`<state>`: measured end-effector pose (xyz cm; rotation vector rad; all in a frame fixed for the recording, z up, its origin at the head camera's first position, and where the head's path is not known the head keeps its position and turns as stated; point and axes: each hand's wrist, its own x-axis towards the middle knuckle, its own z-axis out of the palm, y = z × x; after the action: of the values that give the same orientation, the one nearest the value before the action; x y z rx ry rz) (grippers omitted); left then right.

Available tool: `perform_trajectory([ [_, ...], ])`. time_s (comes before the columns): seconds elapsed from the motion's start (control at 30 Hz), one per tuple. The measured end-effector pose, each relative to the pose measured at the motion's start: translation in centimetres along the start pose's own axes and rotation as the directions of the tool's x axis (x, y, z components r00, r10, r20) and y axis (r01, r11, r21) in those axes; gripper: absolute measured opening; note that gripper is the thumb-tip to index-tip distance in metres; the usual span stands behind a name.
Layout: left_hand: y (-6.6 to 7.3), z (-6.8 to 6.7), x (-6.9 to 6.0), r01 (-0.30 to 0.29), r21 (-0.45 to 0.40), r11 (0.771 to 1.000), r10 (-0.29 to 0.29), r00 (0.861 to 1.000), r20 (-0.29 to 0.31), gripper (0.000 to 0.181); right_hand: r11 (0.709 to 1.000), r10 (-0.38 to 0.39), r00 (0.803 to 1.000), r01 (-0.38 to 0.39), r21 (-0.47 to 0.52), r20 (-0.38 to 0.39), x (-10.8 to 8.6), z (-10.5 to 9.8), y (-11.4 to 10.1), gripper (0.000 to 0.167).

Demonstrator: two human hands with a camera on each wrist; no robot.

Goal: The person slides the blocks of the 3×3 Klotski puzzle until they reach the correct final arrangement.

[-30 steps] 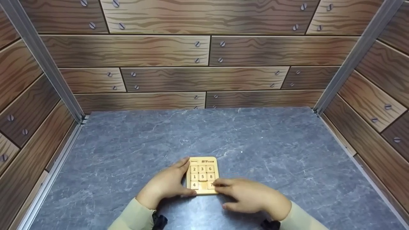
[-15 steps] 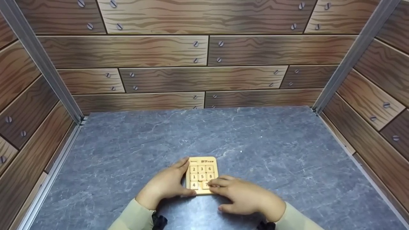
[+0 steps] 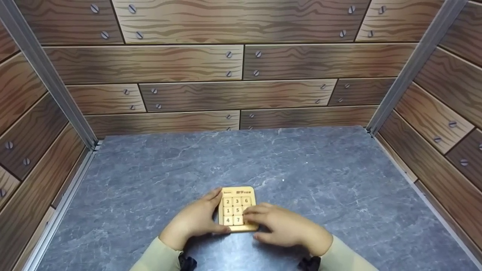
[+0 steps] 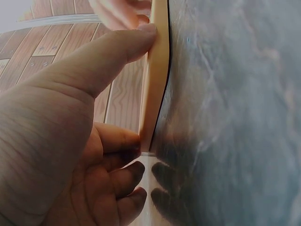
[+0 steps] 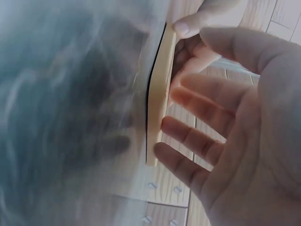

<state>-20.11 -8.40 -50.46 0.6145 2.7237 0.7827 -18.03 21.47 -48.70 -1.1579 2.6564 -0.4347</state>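
A pale wooden number sliding puzzle (image 3: pixel 243 228) lies flat on the table near its front. My left hand (image 3: pixel 196 220) grips the puzzle's left side, with the thumb at the lower edge and a finger near the upper left corner. My right hand (image 3: pixel 288 226) lies over the lower right of the puzzle, its fingers loosely extended at the tiles. Tile 7 (image 3: pixel 238 219) sits in the middle of the bottom row, beside tile 4 (image 3: pixel 228 220). The right fingers hide the tile right of 5. Both wrist views show the puzzle's edge (image 4: pixel 159 66) close up.
The blue-grey marbled table (image 3: pixel 226 158) stretches out behind the puzzle. Wood-patterned walls (image 3: pixel 188 64) stand at the back and both sides, with metal posts (image 3: pixel 410 71) at the corners. A small white speck (image 3: pixel 283 180) lies beyond the puzzle.
Tile 7 has slid left from the bottom right corner to the middle of the bottom row. My right hand has moved left and slightly upward over the puzzle. The left hand keeps its grip.
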Motion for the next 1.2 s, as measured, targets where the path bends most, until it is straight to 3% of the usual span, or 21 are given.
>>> perform_trajectory([
  [0.17, 0.0, 0.1, -0.1, 0.001, 0.003, 1.0, -0.001, 1.0, -0.001, 0.124, 0.999, 0.035, 0.998, -0.035, -0.016, -0.044, 0.2, 0.0, 0.7, 0.059],
  [0.43, 0.1, -0.2, 0.1, 0.002, 0.008, 1.0, -0.002, 1.0, -0.002, 0.123, 0.996, 0.059, 0.998, -0.059, -0.06, -0.002, 0.2, 0.1, 0.8, 0.068],
  [1.03, 0.0, 0.1, 0.0, 0.004, -0.008, 1.0, -0.004, 1.0, 0.006, 0.123, 0.997, -0.012, 0.999, 0.015, -0.076, 0.036, -0.6, -0.4, -0.4, 0.057],
  [1.2, 0.1, 0.0, 0.1, 0.006, -0.005, 1.0, -0.006, 1.0, 0.01, 0.124, 1.0, 0.007, 0.999, -0.006, -0.022, 0.043, -0.4, -0.8, -0.3, 0.054],
])
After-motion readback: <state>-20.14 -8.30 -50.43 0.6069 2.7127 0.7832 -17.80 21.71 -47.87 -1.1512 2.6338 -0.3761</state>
